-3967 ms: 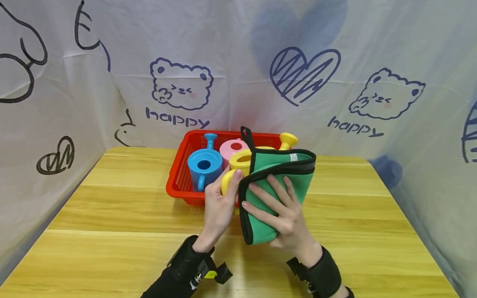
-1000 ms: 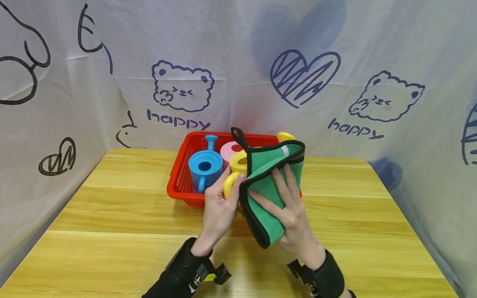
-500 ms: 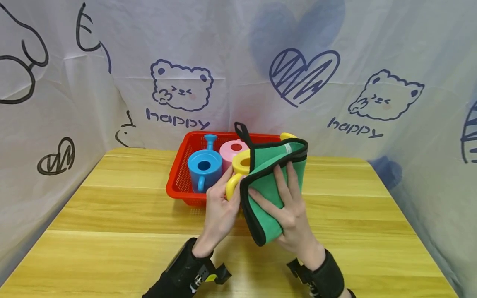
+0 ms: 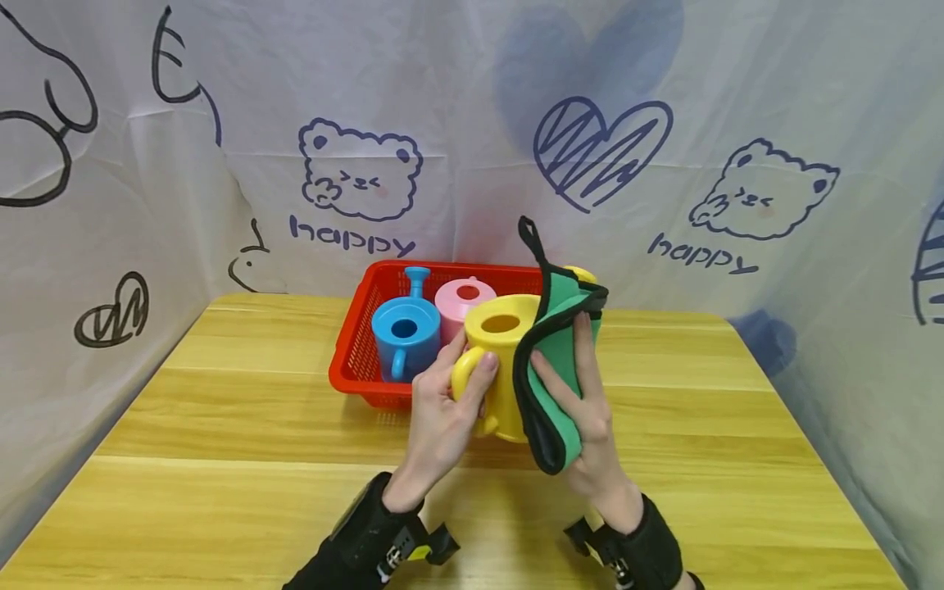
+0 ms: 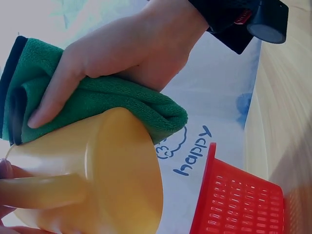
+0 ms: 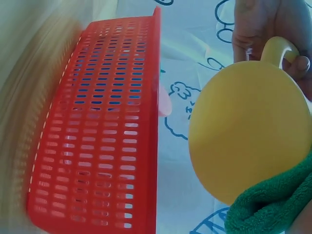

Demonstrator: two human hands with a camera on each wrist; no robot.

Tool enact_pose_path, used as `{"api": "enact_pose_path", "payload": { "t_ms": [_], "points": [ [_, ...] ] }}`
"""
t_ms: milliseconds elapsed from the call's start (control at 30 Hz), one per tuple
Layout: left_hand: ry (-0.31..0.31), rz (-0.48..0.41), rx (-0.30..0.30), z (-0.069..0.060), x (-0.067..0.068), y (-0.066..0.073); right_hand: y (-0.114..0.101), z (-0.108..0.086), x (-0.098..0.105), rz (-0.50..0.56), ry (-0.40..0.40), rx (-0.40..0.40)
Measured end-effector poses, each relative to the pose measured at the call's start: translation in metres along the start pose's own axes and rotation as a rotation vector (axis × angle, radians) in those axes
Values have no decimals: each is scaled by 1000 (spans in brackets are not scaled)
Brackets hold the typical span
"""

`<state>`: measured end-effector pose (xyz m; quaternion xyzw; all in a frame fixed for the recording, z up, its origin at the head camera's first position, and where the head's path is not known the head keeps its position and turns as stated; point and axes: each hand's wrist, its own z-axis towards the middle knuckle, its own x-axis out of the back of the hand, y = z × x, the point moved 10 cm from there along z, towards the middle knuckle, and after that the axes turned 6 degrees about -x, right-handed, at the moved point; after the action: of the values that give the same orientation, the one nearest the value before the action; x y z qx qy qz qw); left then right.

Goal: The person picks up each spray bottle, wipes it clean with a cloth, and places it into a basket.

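My left hand [image 4: 442,414] grips the handle of a yellow toy watering can [image 4: 505,393], thumb on top. The can is held up in front of the red basket, its round top opening in sight. My right hand [image 4: 596,430] holds a folded green cloth [image 4: 564,344] with black edging and a hanging loop against the can's right side. In the left wrist view the cloth [image 5: 122,100] lies between that hand and the can wall. The can's smooth base [image 6: 248,131] faces the right wrist camera. Behind the cloth, the yellow spout is mostly hidden.
A red slotted basket [image 4: 341,360] stands at the back of the wooden table [image 4: 221,459]. Inside are a blue watering can [image 4: 420,352] and a pink one [image 4: 451,308]. White curtains [image 4: 472,98] with drawings hang behind and at both sides.
The right hand and cloth have moved rightward along the can, baring more of its top and front wall. The left hand keeps its hold on the handle and has shifted slightly right.
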<state>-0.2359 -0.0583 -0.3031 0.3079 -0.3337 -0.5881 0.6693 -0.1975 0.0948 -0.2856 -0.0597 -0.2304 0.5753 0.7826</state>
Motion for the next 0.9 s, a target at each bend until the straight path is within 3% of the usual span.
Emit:
{"api": "enact_pose_path", "payload": {
  "t_ms": [200,300,433,667,767,900],
  "points": [
    [29,25,-34,1,4,3,-14,-3,-9,-244,-7,148],
    [35,27,-49,0,6,5,-16,-5,-12,-296,-4,168],
    [19,13,-52,0,4,4,-13,-5,-10,-246,15,120],
    [0,-6,-15,3,-1,2,3,-3,0,84,45,-33],
    [10,-2,-11,2,0,3,3,-2,0,89,45,-14],
    [38,3,-10,0,4,3,-7,-4,-5,-64,34,94]
  ]
}}
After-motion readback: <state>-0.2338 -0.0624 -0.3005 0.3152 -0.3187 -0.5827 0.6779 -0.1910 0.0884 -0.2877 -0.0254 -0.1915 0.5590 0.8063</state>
